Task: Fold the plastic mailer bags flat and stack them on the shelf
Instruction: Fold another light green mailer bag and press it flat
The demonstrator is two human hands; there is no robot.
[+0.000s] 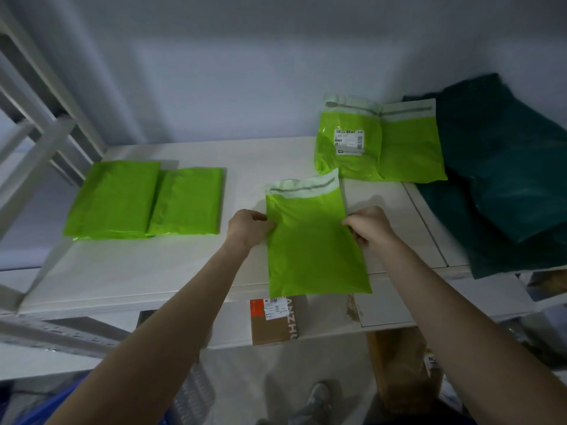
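Observation:
A lime-green plastic mailer bag [313, 240] lies flat on the white shelf [129, 271], its white adhesive flap pointing away and its lower end hanging over the front edge. My left hand [247, 230] pinches its left edge. My right hand [369, 230] pinches its right edge. Two folded green mailers [144, 200] lie side by side, slightly overlapping, at the shelf's left. Further back on the right lie unfolded green mailers [380, 142], one bearing a white shipping label.
Dark green plastic bags [506, 179] are heaped at the right end of the shelf. A grey metal rack frame [40, 124] rises at the left. Below the shelf edge sit a cardboard box [273, 322] and a brown package [399, 369]. The wall stands right behind.

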